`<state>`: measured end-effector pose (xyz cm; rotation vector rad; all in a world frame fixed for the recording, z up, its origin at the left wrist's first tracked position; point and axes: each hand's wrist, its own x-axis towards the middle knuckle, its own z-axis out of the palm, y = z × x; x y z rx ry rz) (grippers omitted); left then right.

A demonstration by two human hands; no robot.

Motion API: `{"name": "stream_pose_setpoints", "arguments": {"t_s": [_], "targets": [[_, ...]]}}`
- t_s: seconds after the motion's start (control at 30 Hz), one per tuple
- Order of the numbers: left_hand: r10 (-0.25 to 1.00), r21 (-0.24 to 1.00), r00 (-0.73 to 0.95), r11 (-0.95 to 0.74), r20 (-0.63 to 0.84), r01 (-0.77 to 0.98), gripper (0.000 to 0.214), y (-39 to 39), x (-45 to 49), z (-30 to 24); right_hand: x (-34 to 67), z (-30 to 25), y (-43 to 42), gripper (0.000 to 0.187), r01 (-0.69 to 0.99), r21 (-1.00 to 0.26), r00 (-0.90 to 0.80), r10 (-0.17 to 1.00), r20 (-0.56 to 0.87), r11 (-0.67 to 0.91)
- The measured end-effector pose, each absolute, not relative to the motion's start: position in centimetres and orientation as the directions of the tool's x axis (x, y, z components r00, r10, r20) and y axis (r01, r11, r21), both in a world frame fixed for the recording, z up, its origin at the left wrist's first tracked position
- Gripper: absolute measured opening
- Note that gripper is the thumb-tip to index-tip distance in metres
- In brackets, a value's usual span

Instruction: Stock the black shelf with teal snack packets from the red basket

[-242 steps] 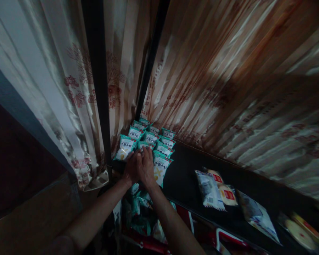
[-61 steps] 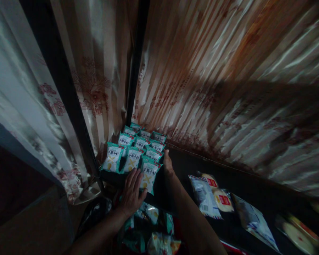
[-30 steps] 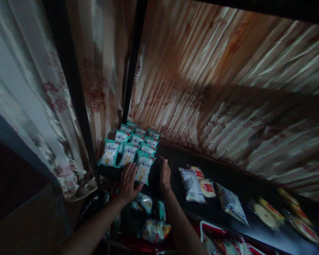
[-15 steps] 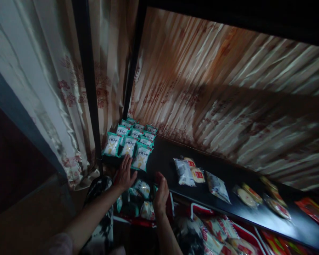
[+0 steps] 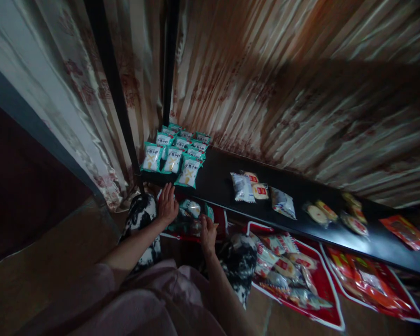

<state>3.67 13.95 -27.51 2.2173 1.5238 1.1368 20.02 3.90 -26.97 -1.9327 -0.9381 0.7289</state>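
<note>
My left hand point(image 5: 168, 204), fingers stretched out, is over the left end of a red basket point(image 5: 226, 223) below the shelf's front edge. My right hand point(image 5: 208, 233) is at the basket's right side, fingers curled at a green-edged snack bag point(image 5: 209, 213); the grip is partly hidden in the dim light. Another green and white bag point(image 5: 191, 208) lies in the basket between my hands. Just above, several matching snack bags point(image 5: 189, 171) stand in rows at the left end of the black shelf point(image 5: 215, 179).
Farther right on the shelf lie a white packet point(image 5: 242, 187), a silvery packet point(image 5: 283, 203), round packaged snacks point(image 5: 318, 213) and an orange packet point(image 5: 406, 232). Two more red baskets point(image 5: 331, 298) of packets stand below. A black post point(image 5: 115, 88) and curtains point(image 5: 231, 84) border the shelf.
The view has tipped down, showing more of the baskets and my knees. My left hand has drawn back from the front snack bags; my right hand has come to the bag in the basket, fingers curling.
</note>
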Motion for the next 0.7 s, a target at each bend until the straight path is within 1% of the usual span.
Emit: {"name": "stream_pose_setpoints", "arguments": {"t_s": [0.13, 0.27, 0.33, 0.4, 0.47, 0.53, 0.6, 0.7], "targets": [[0.867, 0.539, 0.247, -0.468, 0.433, 0.7, 0.059, 12.7, 3.6, -28.1, 20.4, -28.6, 2.5, 0.053, 0.392, -0.796, 0.558, 0.807, -0.192, -0.461], [0.876, 0.535, 0.338, -0.478, 0.343, 0.697, 0.054, 11.7, 3.9, -28.4, 20.7, -29.6, 1.5, 0.045, 0.434, -0.766, 0.545, 0.815, -0.196, -0.474], [0.888, 0.524, 0.393, -0.458, 0.238, 0.718, 0.051, 11.0, 4.2, -28.4, 20.7, -29.8, 1.4, 0.044, 0.454, -0.757, 0.524, 0.828, -0.201, -0.471], [0.891, 0.504, 0.449, -0.42, 0.068, 0.755, 0.047, 10.4, 4.4, -28.4, 20.6, -29.8, 1.3, 0.042, 0.466, -0.75, 0.506, 0.837, -0.208, -0.469], [0.844, 0.475, 0.517, -0.4, -0.143, 0.784, 0.042, 9.8, 4.5, -28.6, 20.5, -29.8, 1.3, 0.041, 0.484, -0.751, 0.491, 0.849, -0.194, -0.45], [0.763, 0.454, 0.568, -0.407, -0.308, 0.793, 0.038, 9.4, 4.4, -29.0, 20.3, -29.6, 1.3, 0.039, 0.533, -0.737, 0.462, 0.872, -0.158, -0.416], [0.707, 0.448, 0.59, -0.415, -0.39, 0.792, 0.035, 9.2, 4.3, -29.4, 20.1, -29.4, 1.2, 0.039, 0.633, -0.669, 0.402, 0.904, -0.145, -0.389], [0.691, 0.433, 0.579, -0.404, -0.433, 0.806, 0.033, 9.4, 4.3, -29.9, 19.6, -28.9, 1.2, 0.039, 0.757, -0.537, 0.317, 0.928, -0.197, -0.373]]}}
